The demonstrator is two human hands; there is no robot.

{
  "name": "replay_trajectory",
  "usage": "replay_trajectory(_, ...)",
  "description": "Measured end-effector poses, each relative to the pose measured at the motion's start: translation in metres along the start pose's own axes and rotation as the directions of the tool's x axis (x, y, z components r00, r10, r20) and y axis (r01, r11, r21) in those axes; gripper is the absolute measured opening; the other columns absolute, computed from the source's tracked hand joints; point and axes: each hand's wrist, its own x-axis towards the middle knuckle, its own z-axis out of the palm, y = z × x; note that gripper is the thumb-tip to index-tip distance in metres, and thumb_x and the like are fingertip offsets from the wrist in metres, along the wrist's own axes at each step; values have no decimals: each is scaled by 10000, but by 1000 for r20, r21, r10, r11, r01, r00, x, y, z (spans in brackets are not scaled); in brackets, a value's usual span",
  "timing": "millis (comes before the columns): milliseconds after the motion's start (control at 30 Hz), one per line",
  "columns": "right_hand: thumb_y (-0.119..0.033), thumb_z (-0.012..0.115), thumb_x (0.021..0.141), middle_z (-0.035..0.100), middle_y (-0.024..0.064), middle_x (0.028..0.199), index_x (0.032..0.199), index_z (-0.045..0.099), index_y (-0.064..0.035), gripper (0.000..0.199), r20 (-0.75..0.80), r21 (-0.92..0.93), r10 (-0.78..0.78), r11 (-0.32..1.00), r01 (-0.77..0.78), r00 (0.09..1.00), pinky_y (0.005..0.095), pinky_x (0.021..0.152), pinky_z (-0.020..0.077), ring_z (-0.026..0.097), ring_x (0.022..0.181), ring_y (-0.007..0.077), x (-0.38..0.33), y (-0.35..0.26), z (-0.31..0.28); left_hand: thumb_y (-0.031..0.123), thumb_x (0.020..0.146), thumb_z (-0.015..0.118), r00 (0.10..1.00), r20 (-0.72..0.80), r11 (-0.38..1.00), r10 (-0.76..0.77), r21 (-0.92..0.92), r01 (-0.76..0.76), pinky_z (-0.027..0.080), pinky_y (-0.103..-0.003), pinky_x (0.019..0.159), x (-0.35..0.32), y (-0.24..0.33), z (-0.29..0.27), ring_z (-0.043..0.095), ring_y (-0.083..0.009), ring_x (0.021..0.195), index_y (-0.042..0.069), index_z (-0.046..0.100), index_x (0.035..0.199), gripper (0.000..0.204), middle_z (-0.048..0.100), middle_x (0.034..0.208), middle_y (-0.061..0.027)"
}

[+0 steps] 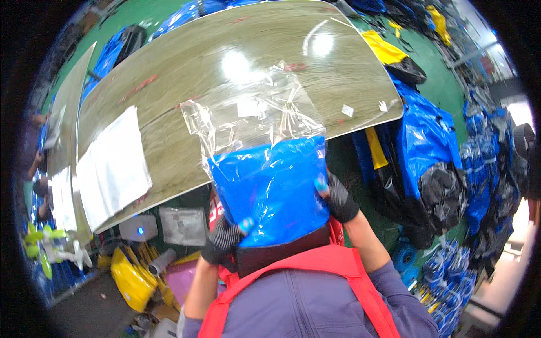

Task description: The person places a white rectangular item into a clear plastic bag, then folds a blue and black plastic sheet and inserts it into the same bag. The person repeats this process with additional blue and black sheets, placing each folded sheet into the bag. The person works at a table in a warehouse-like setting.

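Observation:
In front of my body is a clear plastic bag (253, 121) with a folded bright blue sheet-like item (270, 188) inside, black along its near edge. The bag's loose, crinkled upper part lies over the table. My left hand (224, 241), in a dark striped glove, grips the lower left side, its thumb on the front. On the right side my right hand (339, 198), gloved alike, holds the edge with its thumb on top. The other fingers of both hands are hidden behind the item.
A wood-patterned table (174, 73) spans the far side, with a stack of clear or white bags (115, 163) on its left. Blue and black bags (431, 141) pile up at the right. Below left are yellow folded material (132, 279) and a small white device (138, 228) with a blue light.

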Motion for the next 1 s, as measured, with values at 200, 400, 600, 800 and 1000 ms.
replay_trajectory(200, -391, 706, 811, 593, 132, 1192, 1308, 460, -9, 673, 117, -190, -297, 930, 315, 948, 388, 923, 483, 592, 1041, 209, -12, 5, 24, 448, 723, 771, 975, -219, 908, 36, -401, -123, 451, -421, 952, -15, 5, -1, 489, -268, 1175, 36, 272, 1434, 962, 454, 1338, -162)
replay_trajectory(400, -438, 728, 784, 529, 153, 1300, 1358, 405, 2, 793, -148, 186, -263, 940, 288, 953, 404, 1030, 395, 506, 1189, 254, -9, -8, 8, 447, 628, 843, 999, -10, 998, -40, 53, 40, 421, -414, 985, 1, 10, -1, 521, -280, 1151, 15, 366, 1382, 992, 536, 1270, -151)
replay_trajectory(600, -420, 765, 751, 537, 136, 1286, 1380, 352, -3, 860, 48, 109, -229, 969, 223, 972, 404, 1001, 418, 535, 1155, 242, -7, -18, 16, 390, 749, 773, 973, -161, 967, -163, -223, 125, 385, -388, 1014, -2, -2, -7, 458, -245, 1208, 50, 302, 1423, 890, 451, 1355, -119)
replay_trajectory(800, -421, 731, 787, 556, 141, 1259, 1351, 415, -1, 771, 213, -75, -173, 978, 192, 962, 387, 980, 438, 532, 1155, 244, -3, -10, 15, 336, 870, 662, 955, -292, 859, -60, -503, -100, 454, -360, 935, 4, -3, -9, 548, -206, 1092, 39, 500, 1283, 534, 573, 1227, -88)
replay_trajectory(1000, -382, 747, 789, 538, 152, 1290, 1368, 397, 0, 777, 94, 98, -191, 978, 182, 977, 385, 1013, 404, 507, 1185, 231, 3, -2, 10, 303, 802, 738, 958, -241, 957, -157, -278, 87, 442, -381, 967, 0, -7, -8, 544, -238, 1115, 32, 417, 1360, 699, 529, 1299, -113)
